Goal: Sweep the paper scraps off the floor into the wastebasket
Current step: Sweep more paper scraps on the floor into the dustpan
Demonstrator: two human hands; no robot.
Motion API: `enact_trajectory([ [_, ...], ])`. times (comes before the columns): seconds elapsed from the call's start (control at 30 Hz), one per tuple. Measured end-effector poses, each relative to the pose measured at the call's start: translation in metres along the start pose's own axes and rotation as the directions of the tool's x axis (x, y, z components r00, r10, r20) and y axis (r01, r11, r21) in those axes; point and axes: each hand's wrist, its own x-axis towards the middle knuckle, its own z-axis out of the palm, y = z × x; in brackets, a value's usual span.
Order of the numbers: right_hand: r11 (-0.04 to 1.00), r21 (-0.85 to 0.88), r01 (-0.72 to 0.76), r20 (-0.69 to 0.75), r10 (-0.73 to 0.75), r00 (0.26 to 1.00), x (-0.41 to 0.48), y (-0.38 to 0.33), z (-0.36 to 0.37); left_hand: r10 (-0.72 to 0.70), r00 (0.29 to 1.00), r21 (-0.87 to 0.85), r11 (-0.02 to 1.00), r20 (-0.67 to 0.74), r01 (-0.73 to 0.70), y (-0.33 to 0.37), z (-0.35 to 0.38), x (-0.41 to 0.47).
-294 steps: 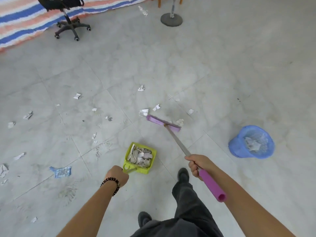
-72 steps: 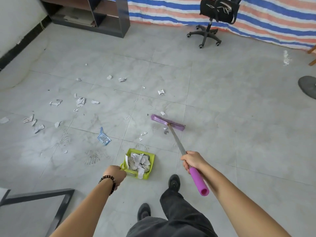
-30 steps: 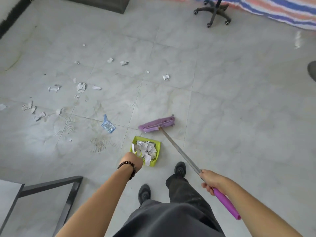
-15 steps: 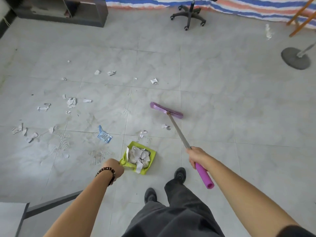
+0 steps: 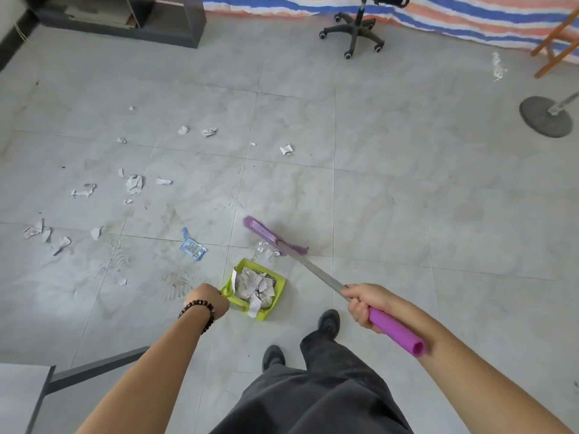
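Gripping the broom (image 5: 313,270) with the right hand (image 5: 363,305), fingers wrapped round where purple sleeve meets metal shaft. Running from near right to far left, broom head (image 5: 269,236) down on the floor just beyond the green dustpan (image 5: 279,283). Clutching the dustpan's handle in the fisted left hand (image 5: 210,300). Heaped with paper scraps (image 5: 253,285); more scattered far left.

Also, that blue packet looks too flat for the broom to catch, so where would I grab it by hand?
Pinch the blue packet by the narrow tail at its far end, coming from above. The wide body lies flat on the floor, leaving little edge; the tail is likely easiest to nip.
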Motion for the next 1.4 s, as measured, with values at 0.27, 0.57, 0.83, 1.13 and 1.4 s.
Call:
enact_trajectory([
  [0.27,0.981,-0.171,0.093,-0.017,-0.098,0.995,-0.005,-0.037,0.034,-0.08,0.995,-0.198,0.976,0.061,0.091,-0.031,0.007,-0.017],
  [0.57,0.493,-0.867,0.072,-0.108,-0.327,0.939,0.039,-0.015,0.092,-0.099,0.995,-0.225,0.969,0.017,0.1,-0.03,0.012,-0.019],
  [0.83,0.553,-0.833,-0.02,-0.061,-0.057,0.997,0.005,0.011,0.041,-0.086,0.996,-0.149,0.985,0.008,0.086,-0.015,0.006,-0.012],
  [1.13,0.843,-0.533,0.076,-0.017,-0.101,0.995,-0.044,-0.034,0.019,-0.098,0.995,-0.156,0.983,0.01,0.098,-0.025,0.009,-0.022],
  [1.4,0.582,-0.805,0.114,-0.066,-0.279,0.958,0.025,0.011,0.061,-0.085,0.996,-0.19,0.978,0.003,0.084,-0.032,0.016,-0.017],
])
